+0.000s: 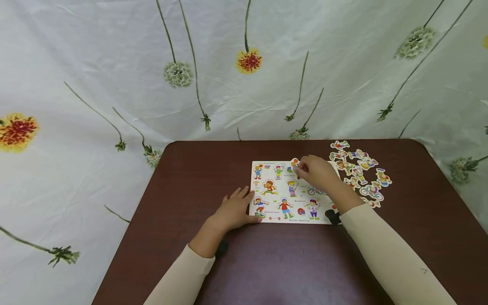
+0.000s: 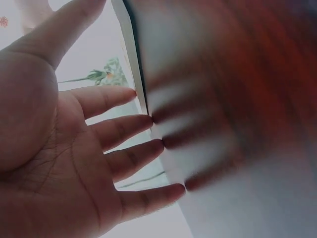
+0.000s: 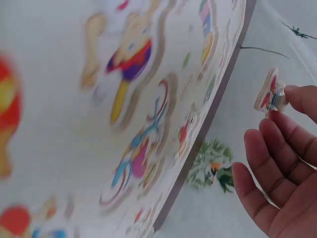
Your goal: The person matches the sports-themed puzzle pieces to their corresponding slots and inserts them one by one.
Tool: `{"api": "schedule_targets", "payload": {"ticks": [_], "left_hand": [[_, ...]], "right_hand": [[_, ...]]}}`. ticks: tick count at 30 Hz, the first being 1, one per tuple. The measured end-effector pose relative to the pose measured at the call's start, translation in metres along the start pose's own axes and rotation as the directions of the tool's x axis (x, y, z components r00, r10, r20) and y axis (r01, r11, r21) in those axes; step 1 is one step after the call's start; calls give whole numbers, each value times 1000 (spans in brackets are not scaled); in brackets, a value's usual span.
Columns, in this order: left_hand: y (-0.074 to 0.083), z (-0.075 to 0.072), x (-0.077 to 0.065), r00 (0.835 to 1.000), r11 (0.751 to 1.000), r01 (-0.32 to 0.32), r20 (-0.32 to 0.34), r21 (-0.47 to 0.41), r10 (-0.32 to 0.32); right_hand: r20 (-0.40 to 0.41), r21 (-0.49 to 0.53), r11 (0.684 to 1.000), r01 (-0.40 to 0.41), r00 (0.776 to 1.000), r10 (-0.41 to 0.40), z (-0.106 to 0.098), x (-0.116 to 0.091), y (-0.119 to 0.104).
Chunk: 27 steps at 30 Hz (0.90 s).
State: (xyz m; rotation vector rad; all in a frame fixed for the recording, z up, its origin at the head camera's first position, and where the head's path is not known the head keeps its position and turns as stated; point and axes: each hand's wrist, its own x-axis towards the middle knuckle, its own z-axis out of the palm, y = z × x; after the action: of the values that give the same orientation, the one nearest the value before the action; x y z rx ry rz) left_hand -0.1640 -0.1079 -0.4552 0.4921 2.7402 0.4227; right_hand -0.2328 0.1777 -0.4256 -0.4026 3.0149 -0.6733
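A white puzzle board (image 1: 280, 192) printed with colourful sports figures lies flat near the table's far side. My left hand (image 1: 233, 210) rests at its left edge, fingers spread and straight. In the left wrist view the fingertips (image 2: 171, 191) touch the tabletop. Over the board's upper right, my right hand (image 1: 318, 173) pinches a small figure-shaped puzzle piece (image 1: 294, 162). The right wrist view shows this piece (image 3: 269, 91) between thumb and fingertips, held above the surface and apart from the board. Its printed picture is too small to name.
Several loose puzzle pieces (image 1: 371, 192) are scattered right of the board, some close to its edge and to my right forearm. The dark brown table (image 1: 198, 182) ends at a flowered white cloth (image 1: 244, 101) hanging behind.
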Motion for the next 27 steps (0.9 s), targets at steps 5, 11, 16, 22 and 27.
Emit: {"api": "schedule_targets", "payload": {"ticks": [5,11,16,22,27], "left_hand": [[-4,-3,-3,1000,1000,14,4,-21,-14],[-6,-5,-4,1000,999,13,13,-29,-13],[-7,-5,-4,1000,999,15,17,-31,-14],[-5,-6,-6,1000,1000,13,21,-21,-13],[-5,-5,-6,1000,1000,16,25,-26,-15]], "right_hand": [[8,9,1000,8,1000,-8,8,12,-17],[26,-2,1000,0,1000,0,22,27,-36],[38,-16,1000,3,999,-2,36,40,-50],[37,26,999,-25,999,24,54,51,-66],[66,57,995,-77,995,73,64,59,-76]]}}
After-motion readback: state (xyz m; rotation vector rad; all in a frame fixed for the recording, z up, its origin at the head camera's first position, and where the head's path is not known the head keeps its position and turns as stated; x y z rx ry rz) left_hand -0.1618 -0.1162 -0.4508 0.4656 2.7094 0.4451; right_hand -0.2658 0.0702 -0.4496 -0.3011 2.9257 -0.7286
